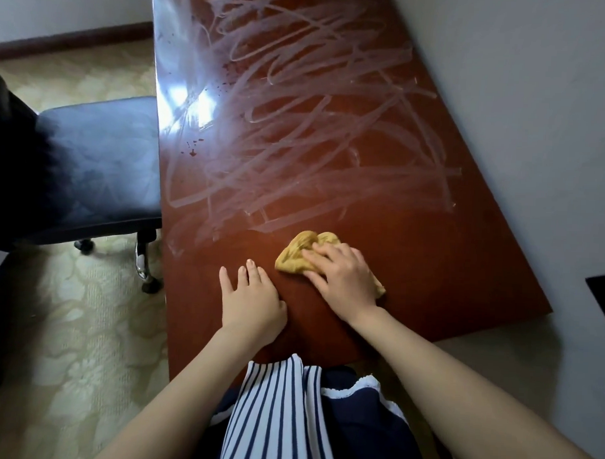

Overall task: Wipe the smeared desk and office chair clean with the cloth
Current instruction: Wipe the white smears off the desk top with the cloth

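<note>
Our right hand (340, 275) presses yellow cloth (298, 251) flat-fingered on near desk (437, 268); left hand (250, 296) rests flat, holding nothing, just left. We should push far in overlapping strokes into white smears (297, 133), keeping pressure even. Glossy red-brown top; office chair (97, 160) left, on patterned carpet (68, 310).

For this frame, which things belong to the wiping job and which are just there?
Job: cloth under the right hand; smeared desk; office chair; left hand flat on the desk.
Just there: patterned carpet; wall; dark object at the right edge.
</note>
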